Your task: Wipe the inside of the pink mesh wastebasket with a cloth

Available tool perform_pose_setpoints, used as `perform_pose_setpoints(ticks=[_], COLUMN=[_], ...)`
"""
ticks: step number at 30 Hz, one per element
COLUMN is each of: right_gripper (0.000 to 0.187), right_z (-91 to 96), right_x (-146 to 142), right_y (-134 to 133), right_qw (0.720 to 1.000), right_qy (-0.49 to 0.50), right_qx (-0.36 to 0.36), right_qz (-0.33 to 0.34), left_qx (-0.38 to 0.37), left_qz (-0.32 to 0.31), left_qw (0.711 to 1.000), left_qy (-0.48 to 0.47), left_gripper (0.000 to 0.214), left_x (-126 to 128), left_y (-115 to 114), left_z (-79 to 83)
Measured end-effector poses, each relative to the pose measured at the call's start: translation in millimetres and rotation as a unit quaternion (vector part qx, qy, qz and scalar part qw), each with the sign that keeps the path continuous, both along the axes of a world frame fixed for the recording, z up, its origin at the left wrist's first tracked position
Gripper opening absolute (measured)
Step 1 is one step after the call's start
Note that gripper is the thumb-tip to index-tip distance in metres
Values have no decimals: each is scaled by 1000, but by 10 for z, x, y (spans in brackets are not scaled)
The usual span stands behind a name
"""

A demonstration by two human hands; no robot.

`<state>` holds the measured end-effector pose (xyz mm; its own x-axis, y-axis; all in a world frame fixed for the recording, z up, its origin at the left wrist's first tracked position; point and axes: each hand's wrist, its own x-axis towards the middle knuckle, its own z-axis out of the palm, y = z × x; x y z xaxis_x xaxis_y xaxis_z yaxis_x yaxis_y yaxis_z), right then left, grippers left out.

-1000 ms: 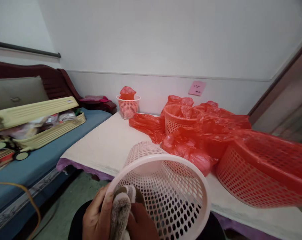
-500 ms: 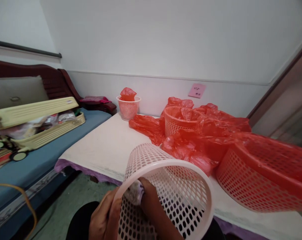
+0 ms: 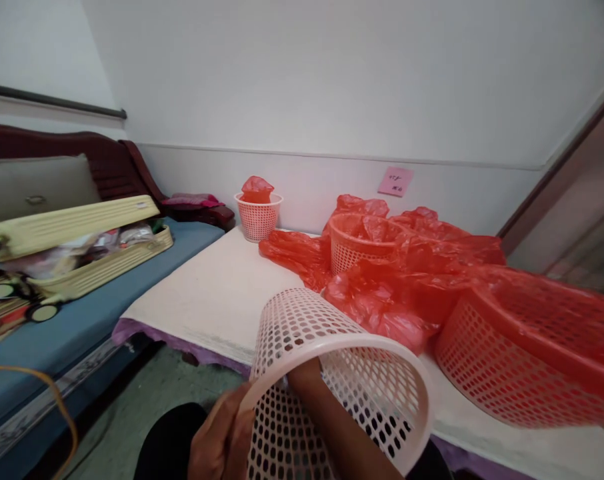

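A pale pink mesh basket (image 3: 302, 320) lies tilted on its side in front of me, its mouth toward me, over the near edge of a white-covered table (image 3: 212, 293). My left hand (image 3: 222, 440) grips the basket's rim at its lower left. My right hand (image 3: 305, 373) reaches deep into the basket. Only the wrist and forearm show, and the fingers are hidden behind the rim and the mesh wall. No cloth shows now.
A big red mesh basket (image 3: 522, 360) lined with a red plastic bag lies at the right. Crumpled red bags (image 3: 382, 300) surround a middle basket (image 3: 355, 247), and a small basket (image 3: 258, 217) stands by the wall. An open yellow suitcase (image 3: 82, 257) lies on the blue bed at left.
My right hand, which held a brownish cloth at the basket's mouth, has pushed deeper inside until hand and cloth are hidden. The basket has tipped a little further away from me.
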<state>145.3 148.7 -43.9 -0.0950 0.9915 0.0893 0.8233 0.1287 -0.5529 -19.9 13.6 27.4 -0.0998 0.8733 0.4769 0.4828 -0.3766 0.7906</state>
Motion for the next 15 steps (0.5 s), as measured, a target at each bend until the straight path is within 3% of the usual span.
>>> perform_pose_setpoints(ticks=[5, 9, 12, 13, 15], right_gripper=[30, 21, 18, 13, 7], right_z=[147, 410, 428, 371, 192], right_x=[9, -60, -75, -71, -61], right_y=[-229, -738, -1174, -1305, -1526], right_qw=[999, 992, 982, 984, 997], right_qy=[32, 63, 95, 87, 55], right_qx=[-2, 14, 25, 8, -5], right_qz=[30, 107, 163, 154, 50], left_qx=[44, -19, -50, -55, -63], left_qz=[-8, 40, 54, 56, 58], left_qw=[999, 997, 994, 994, 993], left_qy=[25, -61, -76, -75, -79], left_gripper=[28, 30, 34, 35, 36], left_x=[-14, 32, -10, -32, -65], left_y=[82, 128, 195, 219, 258], left_z=[-6, 64, 100, 109, 129])
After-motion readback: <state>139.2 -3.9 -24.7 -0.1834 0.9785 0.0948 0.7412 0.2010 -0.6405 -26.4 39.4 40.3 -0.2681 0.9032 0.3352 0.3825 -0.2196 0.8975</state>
